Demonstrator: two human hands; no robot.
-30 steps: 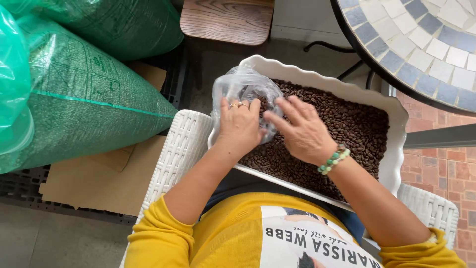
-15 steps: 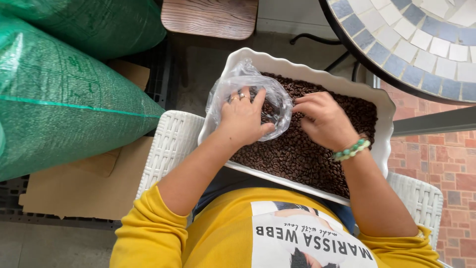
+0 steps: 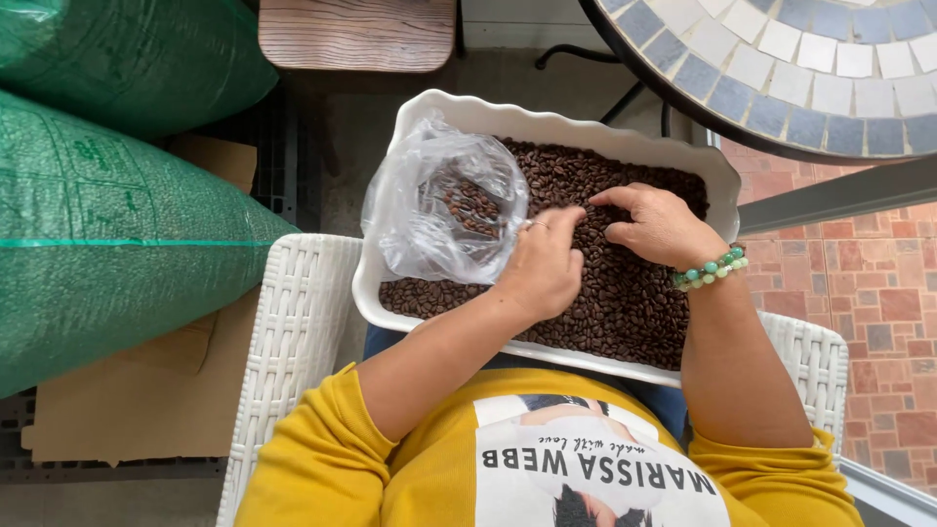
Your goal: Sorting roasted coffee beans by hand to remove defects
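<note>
Pinching the rim of a clear plastic bag (image 3: 429, 220) between thumb and forefingers (image 3: 566, 217), left hand (image 3: 542, 268) closed on the film and holding the mouth open, ring on one finger. Curling over the roasted coffee beans (image 3: 615, 303), fingertips of the right hand (image 3: 664, 226) bent down and touching the top layer just beside the left knuckles; cannot tell whether any beans are caught under them or merely raked. Green bead bracelet (image 3: 711, 268) at that wrist.

Judged from this: sorting or gathering beans by hand, with the bag kept ready beside the working fingers. Calling, as a next move, for a steady hold on the bag mouth and a small, closed pinch, so that nothing spills over the film's edge.

Resting inside the bag, a small heap of bagged beans (image 3: 473, 205), far fewer than outside it. Lying on the left part of a white scalloped baking dish (image 3: 547, 122), the bag itself; filling the rest of the dish, a deep brown bed of beans. Sitting across the lap, dish between the arms of a white wicker chair (image 3: 293, 322). Well to the left, bulging green woven sacks (image 3: 107, 224) over flat cardboard (image 3: 127, 410); above, a wooden stool (image 3: 356, 34) and a round mosaic table (image 3: 781, 59).
</note>
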